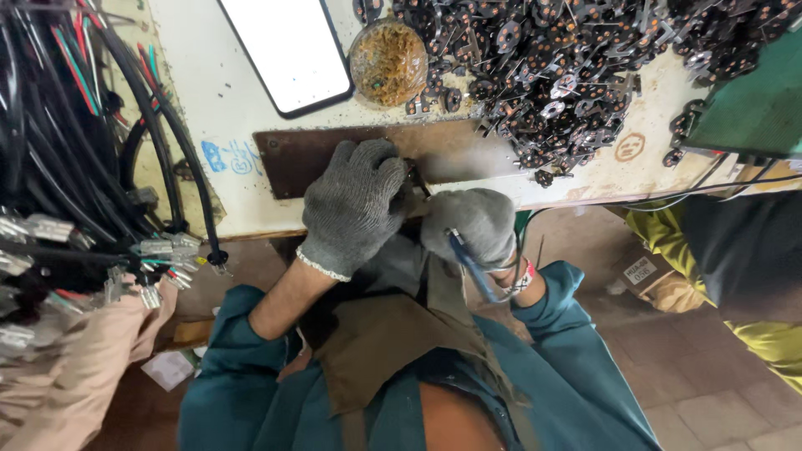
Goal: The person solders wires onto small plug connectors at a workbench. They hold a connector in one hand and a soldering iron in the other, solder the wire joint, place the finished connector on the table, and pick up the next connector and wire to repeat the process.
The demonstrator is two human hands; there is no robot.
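— Both hands gloved in grey?
— Yes. My left hand [355,205] presses closed over a small dark part [415,179] on the brown plate [288,159] at the bench edge. My right hand [472,224] grips a blue-handled tool [470,266].
— Any containers?
— One round tin [388,63], holding brownish paste, beside the heap of small dark metal parts [560,75].

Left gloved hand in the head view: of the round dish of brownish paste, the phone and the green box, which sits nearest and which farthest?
From the left hand:
1. Round dish of brownish paste, just beyond the hand, slightly to its right.
2. Phone, lying screen-up at the bench's far side, to the left.
3. Green box, far off at the right edge.
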